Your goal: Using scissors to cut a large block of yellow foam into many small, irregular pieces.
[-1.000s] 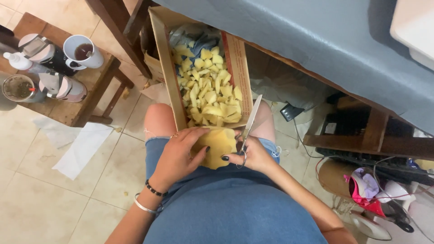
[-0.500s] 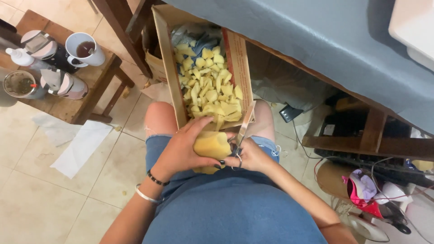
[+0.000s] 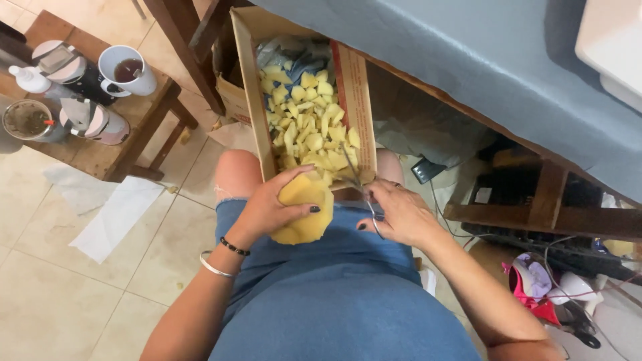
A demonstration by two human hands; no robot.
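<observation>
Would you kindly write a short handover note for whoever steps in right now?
Left hand: grips a yellow foam block over the lap.
Right hand: holds metal scissors, blades pointing toward the box.
Long cardboard box: propped on the knees, holding many small yellow foam pieces.
Done: a heap of pieces lies cut in the box.
Left: the block in hand is still large and uncut.

Left hand (image 3: 271,204) grips a yellow sponge piece (image 3: 304,212) over the lap, fingers (image 3: 309,209) curled round it; right hand (image 3: 396,212) holds scissors (image 3: 358,184), blades pointing up over the cardboard box (image 3: 257,100) full of small yellow cut pieces (image 3: 311,127). Box rests on the knees. Low wooden stool (image 3: 100,150) to the left carries a white mug (image 3: 127,70) and bottles (image 3: 90,120).
</observation>
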